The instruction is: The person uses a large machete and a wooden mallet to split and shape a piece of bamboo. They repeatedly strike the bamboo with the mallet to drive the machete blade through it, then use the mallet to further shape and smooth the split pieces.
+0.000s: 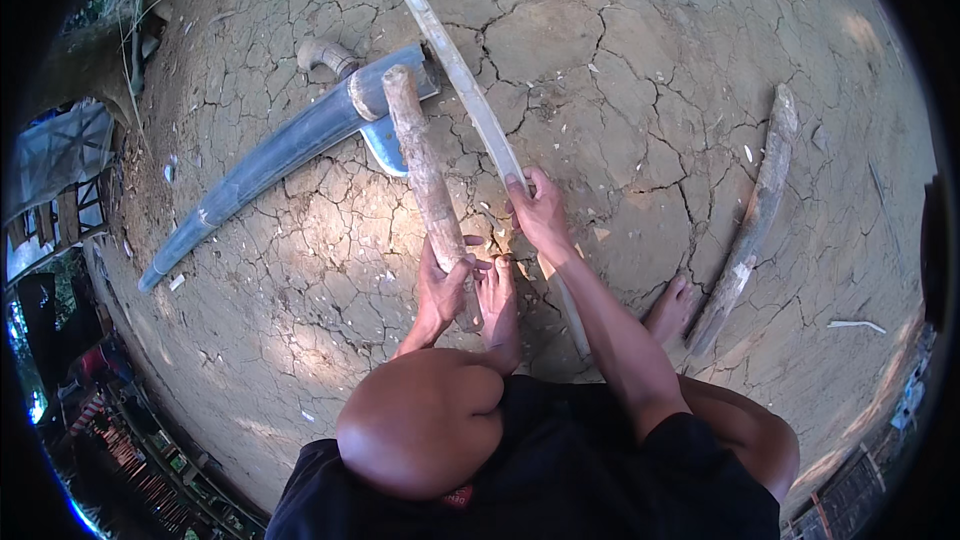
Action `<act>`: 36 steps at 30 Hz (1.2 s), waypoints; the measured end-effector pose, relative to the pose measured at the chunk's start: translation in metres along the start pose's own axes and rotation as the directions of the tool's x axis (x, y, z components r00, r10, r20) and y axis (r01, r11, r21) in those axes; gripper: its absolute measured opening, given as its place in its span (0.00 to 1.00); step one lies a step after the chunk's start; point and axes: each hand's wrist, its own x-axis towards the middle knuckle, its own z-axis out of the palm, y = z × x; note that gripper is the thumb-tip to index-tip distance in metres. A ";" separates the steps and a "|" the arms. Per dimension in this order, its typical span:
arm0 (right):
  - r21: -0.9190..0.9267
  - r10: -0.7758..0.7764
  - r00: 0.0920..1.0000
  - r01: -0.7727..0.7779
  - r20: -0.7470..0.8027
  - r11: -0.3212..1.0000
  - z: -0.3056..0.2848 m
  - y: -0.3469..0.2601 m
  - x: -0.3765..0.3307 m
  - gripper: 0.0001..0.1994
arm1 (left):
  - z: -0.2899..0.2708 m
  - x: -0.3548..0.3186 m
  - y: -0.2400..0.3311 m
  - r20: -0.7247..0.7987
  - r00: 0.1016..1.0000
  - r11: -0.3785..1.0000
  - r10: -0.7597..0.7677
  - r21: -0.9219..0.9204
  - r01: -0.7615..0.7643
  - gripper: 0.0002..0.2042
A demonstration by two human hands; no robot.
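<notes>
My left hand (440, 290) is wrapped round the lower end of a short, rough-barked wooden stick (425, 160), which points away from me. In my right hand (540, 212) is a long, pale, flat-sided wooden strip (445, 45). The strip runs from the far edge of the view, past my hand, to the ground beside my feet. Left of the stick lies a blue-grey pipe (290, 145) with pale bands. A large knife lies crosswise under the pipe; its curved handle (325, 56) shows on the far side, and its broad metal blade (385, 146) on the near side.
Cracked dry earth (610, 70) with scattered chips lies all round. My bare feet (500, 305) are on the ground near my hands. A thicker wooden pole (752, 215) lies at right, with a small pale stick (857, 324) beyond it. Slatted wooden structures (60, 210) stand at the left edge.
</notes>
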 end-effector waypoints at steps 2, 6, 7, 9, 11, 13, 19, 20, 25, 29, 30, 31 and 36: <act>0.034 0.044 0.998 -0.045 0.034 0.998 -0.001 -0.002 0.003 0.15 | -0.007 -0.002 -0.006 -0.031 0.999 1.000 -0.010 0.023 0.010 0.24; 0.052 -0.002 0.999 0.000 0.053 0.999 0.002 0.011 0.009 0.15 | -0.013 0.002 -0.019 -0.075 0.996 0.998 0.038 0.058 -0.034 0.24; 0.059 -0.001 0.998 -0.002 0.057 0.998 0.001 0.012 0.010 0.15 | -0.002 0.000 -0.005 -0.097 0.995 0.997 0.029 0.069 -0.022 0.24; 0.070 0.001 0.998 -0.005 0.066 0.998 0.000 0.012 0.010 0.15 | 0.000 0.005 -0.011 -0.094 0.994 0.993 0.049 0.113 -0.038 0.23; 0.013 -0.059 0.996 0.059 0.063 0.998 0.001 0.017 0.011 0.13 | 0.008 0.007 -0.009 -0.081 0.996 0.994 0.042 0.099 -0.034 0.23; -0.040 -0.074 0.994 0.078 0.084 0.996 0.001 0.014 0.009 0.13 | 0.017 0.015 -0.016 -0.075 0.992 0.983 0.102 0.162 -0.089 0.24; -0.022 -0.112 0.982 0.116 0.155 0.993 0.015 0.013 0.003 0.15 | 0.037 0.047 -0.033 -0.104 0.994 0.999 0.024 -0.037 -0.028 0.32; 0.020 -0.149 0.977 0.148 0.152 0.989 0.018 0.018 0.006 0.16 | 0.039 0.051 -0.034 -0.108 0.994 0.999 0.006 -0.045 -0.011 0.33; 0.123 -0.046 0.959 0.011 0.279 0.992 0.017 0.025 0.020 0.20 | 0.035 0.057 -0.035 -0.086 0.995 0.994 -0.044 -0.100 0.035 0.35; 0.191 -0.116 0.957 0.066 0.267 0.979 0.014 0.025 0.020 0.20 | 0.037 0.055 -0.037 -0.094 0.994 0.993 -0.055 -0.114 0.044 0.35; 0.184 -0.133 0.958 0.087 0.252 0.979 0.013 0.024 0.017 0.20 | 0.037 0.054 -0.037 -0.084 0.996 0.995 -0.042 -0.099 0.034 0.35; 0.178 -0.152 0.959 0.110 0.240 0.978 0.010 0.019 0.014 0.20 | 0.037 0.054 -0.036 -0.076 0.997 0.996 -0.027 -0.084 0.020 0.34; 0.150 0.014 0.951 -0.063 0.308 0.987 -0.020 -0.010 -0.002 0.20 | 0.031 0.050 -0.036 0.019 0.999 0.987 -0.027 -0.158 0.030 0.33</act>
